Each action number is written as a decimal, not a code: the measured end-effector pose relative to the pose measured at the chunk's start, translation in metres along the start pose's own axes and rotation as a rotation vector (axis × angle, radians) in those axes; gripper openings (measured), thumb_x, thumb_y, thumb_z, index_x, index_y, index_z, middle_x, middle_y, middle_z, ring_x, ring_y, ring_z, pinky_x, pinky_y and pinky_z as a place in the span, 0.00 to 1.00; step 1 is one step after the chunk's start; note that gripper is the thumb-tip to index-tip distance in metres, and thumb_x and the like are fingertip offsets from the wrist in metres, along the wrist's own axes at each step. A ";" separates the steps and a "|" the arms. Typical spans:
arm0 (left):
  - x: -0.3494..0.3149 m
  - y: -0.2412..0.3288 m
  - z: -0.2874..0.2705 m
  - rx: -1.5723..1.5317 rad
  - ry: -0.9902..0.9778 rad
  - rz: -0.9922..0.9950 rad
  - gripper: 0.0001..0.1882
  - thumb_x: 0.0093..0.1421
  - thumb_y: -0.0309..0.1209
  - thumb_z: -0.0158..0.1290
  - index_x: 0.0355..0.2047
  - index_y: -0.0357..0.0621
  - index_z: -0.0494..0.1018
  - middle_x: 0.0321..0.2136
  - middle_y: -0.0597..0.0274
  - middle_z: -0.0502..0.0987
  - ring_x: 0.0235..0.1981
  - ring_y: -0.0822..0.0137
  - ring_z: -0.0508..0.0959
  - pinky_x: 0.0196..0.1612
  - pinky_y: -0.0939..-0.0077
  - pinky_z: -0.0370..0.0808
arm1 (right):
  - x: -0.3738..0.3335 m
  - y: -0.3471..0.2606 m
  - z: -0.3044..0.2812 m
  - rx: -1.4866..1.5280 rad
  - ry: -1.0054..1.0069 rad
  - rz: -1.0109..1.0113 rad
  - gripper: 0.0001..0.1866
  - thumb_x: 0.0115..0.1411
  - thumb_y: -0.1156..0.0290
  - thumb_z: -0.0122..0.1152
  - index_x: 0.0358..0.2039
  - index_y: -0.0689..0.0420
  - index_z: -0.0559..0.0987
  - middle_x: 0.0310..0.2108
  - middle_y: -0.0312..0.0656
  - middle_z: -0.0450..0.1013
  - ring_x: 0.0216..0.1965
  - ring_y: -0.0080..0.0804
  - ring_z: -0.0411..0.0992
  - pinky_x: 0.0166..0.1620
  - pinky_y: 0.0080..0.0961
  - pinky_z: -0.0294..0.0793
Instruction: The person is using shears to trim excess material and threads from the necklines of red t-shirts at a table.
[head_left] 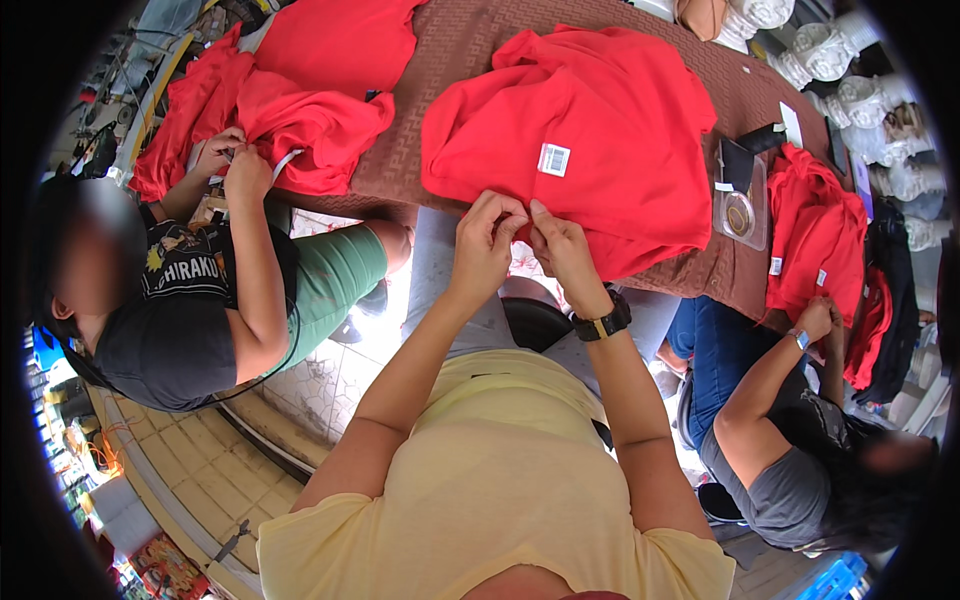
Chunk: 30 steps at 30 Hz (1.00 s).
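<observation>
Just beyond both hands, the red shirt (590, 140) spreads away across the table (460, 60).
Left hand (487, 240) and right hand (556, 245), side by side, pinch its near hem; both equally near.

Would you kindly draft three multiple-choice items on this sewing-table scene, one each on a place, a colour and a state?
1. Where is the white tag on the middle garment?
A. On its upper face
B. On the floor
C. On a chair

2. What colour is the middle garment?
A. Blue
B. Red
C. White

3. What are the left hand and right hand doing?
A. Resting in the lap
B. Holding a cup
C. Pinching the garment's near edge

Answers: 1 A, the tag lies flat on the cloth's top side. 2 B, the fabric is bright red. 3 C, both hands' fingertips grip the hem over the brown table.
</observation>
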<state>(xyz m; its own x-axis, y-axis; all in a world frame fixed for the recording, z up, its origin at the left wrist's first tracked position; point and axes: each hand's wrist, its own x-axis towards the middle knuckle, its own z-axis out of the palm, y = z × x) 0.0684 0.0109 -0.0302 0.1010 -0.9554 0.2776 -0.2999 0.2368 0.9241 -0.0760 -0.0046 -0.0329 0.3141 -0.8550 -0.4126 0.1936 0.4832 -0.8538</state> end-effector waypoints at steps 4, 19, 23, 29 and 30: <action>0.000 -0.006 0.001 -0.023 0.035 0.028 0.01 0.62 0.17 0.53 0.33 0.34 0.72 0.31 0.56 0.76 0.32 0.66 0.76 0.37 0.74 0.73 | -0.006 -0.001 -0.009 0.070 -0.034 0.044 0.30 0.72 0.44 0.47 0.18 0.52 0.69 0.12 0.23 0.52 0.13 0.14 0.47 0.18 0.20 0.44; -0.004 0.000 0.006 0.026 0.037 -0.096 0.05 0.61 0.22 0.59 0.37 0.33 0.77 0.32 0.59 0.79 0.35 0.72 0.79 0.40 0.77 0.75 | -0.019 -0.001 -0.011 0.021 0.031 0.056 0.28 0.73 0.48 0.40 0.27 0.56 0.75 0.14 0.25 0.56 0.14 0.16 0.51 0.18 0.20 0.47; -0.003 -0.004 0.007 0.046 0.122 0.024 0.03 0.59 0.21 0.59 0.32 0.34 0.76 0.29 0.55 0.76 0.29 0.64 0.78 0.35 0.73 0.74 | -0.018 -0.003 -0.007 -0.083 -0.017 0.024 0.28 0.74 0.49 0.40 0.26 0.57 0.75 0.14 0.25 0.56 0.15 0.16 0.52 0.19 0.20 0.48; -0.002 -0.002 0.006 -0.006 0.112 -0.015 0.03 0.60 0.21 0.59 0.31 0.34 0.75 0.28 0.56 0.75 0.28 0.63 0.77 0.35 0.73 0.73 | -0.013 -0.007 0.000 -0.088 -0.046 0.020 0.30 0.74 0.47 0.43 0.24 0.58 0.75 0.14 0.25 0.56 0.15 0.16 0.51 0.19 0.20 0.49; -0.002 -0.005 0.006 -0.014 0.112 -0.015 0.03 0.60 0.21 0.58 0.31 0.34 0.75 0.28 0.56 0.75 0.28 0.63 0.77 0.35 0.73 0.73 | -0.010 -0.007 0.000 -0.105 -0.038 0.019 0.30 0.74 0.47 0.43 0.24 0.58 0.75 0.14 0.25 0.56 0.15 0.16 0.52 0.19 0.20 0.49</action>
<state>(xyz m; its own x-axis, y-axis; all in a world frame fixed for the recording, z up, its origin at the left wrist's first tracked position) 0.0638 0.0105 -0.0365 0.2113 -0.9333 0.2904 -0.2839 0.2257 0.9319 -0.0807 0.0008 -0.0226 0.3520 -0.8372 -0.4185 0.0898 0.4753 -0.8752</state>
